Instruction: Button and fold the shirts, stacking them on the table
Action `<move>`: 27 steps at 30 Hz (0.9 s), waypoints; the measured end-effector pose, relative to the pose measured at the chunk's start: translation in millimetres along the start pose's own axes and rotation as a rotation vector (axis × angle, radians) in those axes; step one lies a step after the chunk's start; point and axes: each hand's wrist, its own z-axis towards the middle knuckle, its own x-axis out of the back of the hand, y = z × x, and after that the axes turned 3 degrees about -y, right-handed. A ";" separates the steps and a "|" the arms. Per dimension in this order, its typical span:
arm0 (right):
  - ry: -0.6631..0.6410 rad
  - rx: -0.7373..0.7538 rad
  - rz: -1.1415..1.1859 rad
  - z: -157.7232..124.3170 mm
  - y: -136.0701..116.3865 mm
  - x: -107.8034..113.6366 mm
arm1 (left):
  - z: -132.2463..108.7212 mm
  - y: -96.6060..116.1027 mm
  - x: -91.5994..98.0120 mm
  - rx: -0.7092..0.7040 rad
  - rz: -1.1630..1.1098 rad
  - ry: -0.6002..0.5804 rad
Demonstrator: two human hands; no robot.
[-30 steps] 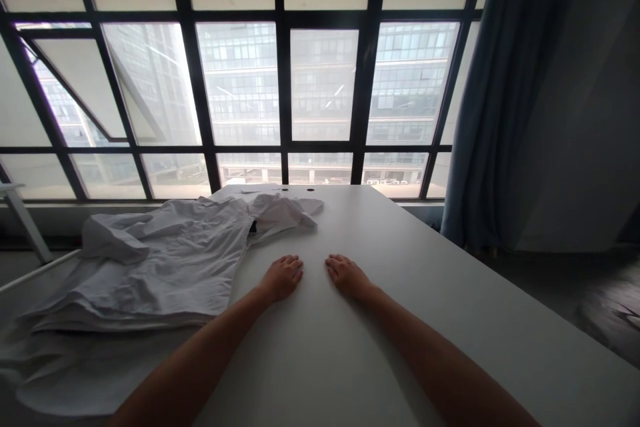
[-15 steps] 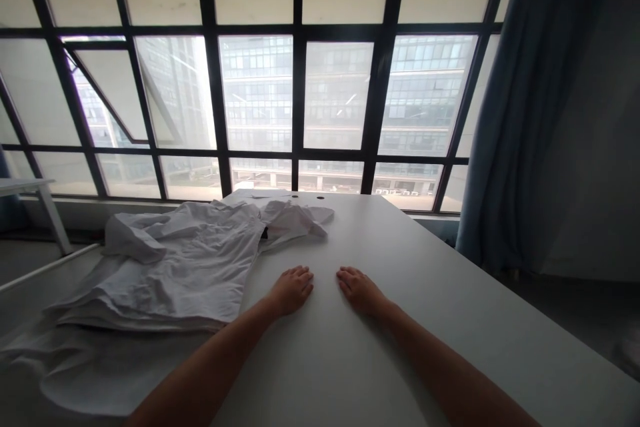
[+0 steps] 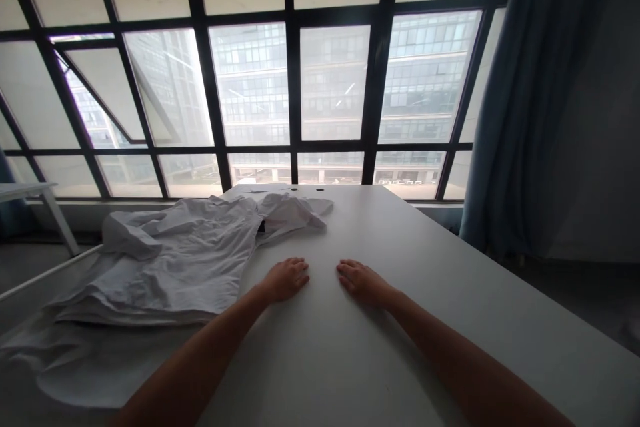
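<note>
My left hand point(image 3: 285, 279) and my right hand point(image 3: 363, 282) lie flat, palms down, on the white table point(image 3: 400, 280). They hold nothing and rest a short way apart. A crumpled white cloth garment, probably a shirt point(image 3: 175, 260), lies in loose folds to the left of my left hand, with a fold almost at its fingers. One part of it point(image 3: 290, 213) reaches toward the far end of the table. Part of the cloth hangs over the table's left edge.
Behind the table's far end is a large dark-framed window point(image 3: 330, 80) facing a glass building. A blue curtain point(image 3: 520, 113) hangs at the right. A small white table point(image 3: 30, 190) stands at the far left. The floor point(image 3: 575, 287) lies beyond the table's right edge.
The whole view has shifted slightly as my head moved. My hands remain flat on the table, and the cloth has not visibly moved.
</note>
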 end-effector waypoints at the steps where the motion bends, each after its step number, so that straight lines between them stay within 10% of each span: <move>1: 0.002 -0.004 -0.001 -0.3 -1.1 0.8 | -2.2 -3.8 6.1 0.049 0.028 0.016; 5: -0.023 -0.032 -0.009 -2.0 -8.2 4.9 | -16.3 -35.5 32.9 0.418 0.197 0.158; 10: -0.050 -0.061 -0.013 -3.8 -13.5 8.7 | -34.3 -87.3 51.3 0.781 0.162 0.068; 17: -0.029 -0.050 0.000 -1.8 -11.5 6.5 | -33.3 -107.0 55.6 0.866 0.083 0.058; 27: -0.058 -0.059 0.008 -3.8 -14.7 10.3 | -37.1 -93.5 74.4 0.791 0.070 0.396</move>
